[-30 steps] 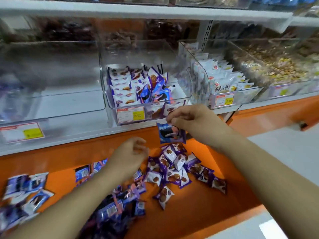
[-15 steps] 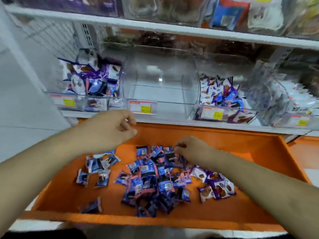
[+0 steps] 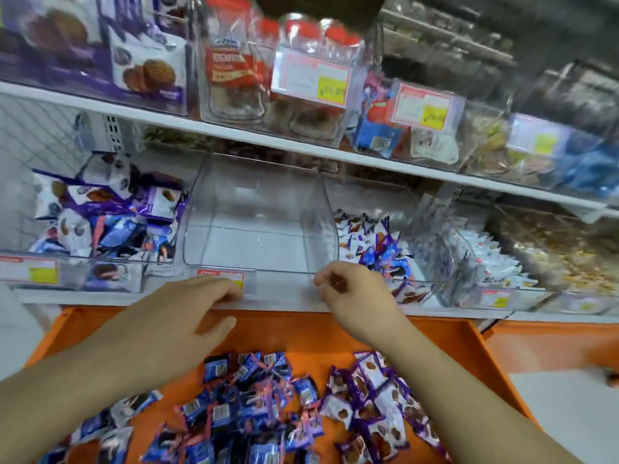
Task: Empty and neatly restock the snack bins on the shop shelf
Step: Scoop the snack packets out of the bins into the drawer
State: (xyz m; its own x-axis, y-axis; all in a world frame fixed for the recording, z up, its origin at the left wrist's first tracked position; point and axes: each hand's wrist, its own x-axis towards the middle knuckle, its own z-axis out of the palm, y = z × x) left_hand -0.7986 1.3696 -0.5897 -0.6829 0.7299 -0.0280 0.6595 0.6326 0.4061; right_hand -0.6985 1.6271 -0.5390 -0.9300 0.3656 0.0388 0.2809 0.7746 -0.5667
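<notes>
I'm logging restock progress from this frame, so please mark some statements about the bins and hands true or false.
1. The clear bin in front of the hands is full of snacks. False: it is empty.
2. Loose snack packets lie on the orange ledge below the shelf. True.
3. The left hand holds a blue packet. False: its fingers lie at the bin's front edge and no packet shows in its grip.
4. The bin to the right holds purple and white packets. True.
5. The right hand is down in the packet pile. False: it is up at the bin's front edge.
</notes>
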